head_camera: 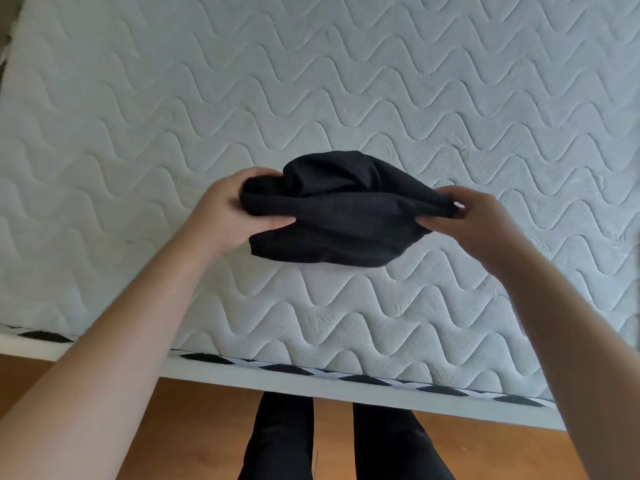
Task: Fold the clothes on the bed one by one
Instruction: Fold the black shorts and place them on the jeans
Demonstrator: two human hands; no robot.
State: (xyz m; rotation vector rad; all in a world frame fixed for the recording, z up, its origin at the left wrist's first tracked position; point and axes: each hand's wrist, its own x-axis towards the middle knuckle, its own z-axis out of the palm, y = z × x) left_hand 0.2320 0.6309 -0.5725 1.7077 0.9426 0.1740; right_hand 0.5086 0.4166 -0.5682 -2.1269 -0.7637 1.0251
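Beneath my fingers spreads the bare mattress, pale and quilted in wavy lines, with nothing lying on the part I can see. Nearer to me than my fingers runs the mattress's black-and-white patterned edge band, then the white bed frame, and below that the wooden floor and my own legs in black trousers. Nothing stands between my hands and the bed. Between my two hands I hold a black garment, bunched and twisted, raised above the mattress; I cannot tell whether its lowest fold touches the surface. My left hand grips the garment's left end, thumb curled over the front and fingers wrapped behind the cloth. My right hand pinches the right end, fingertips and thumb closed tight on a gathered corner. The cloth bulges up beyond my fingers and sags toward me below them.
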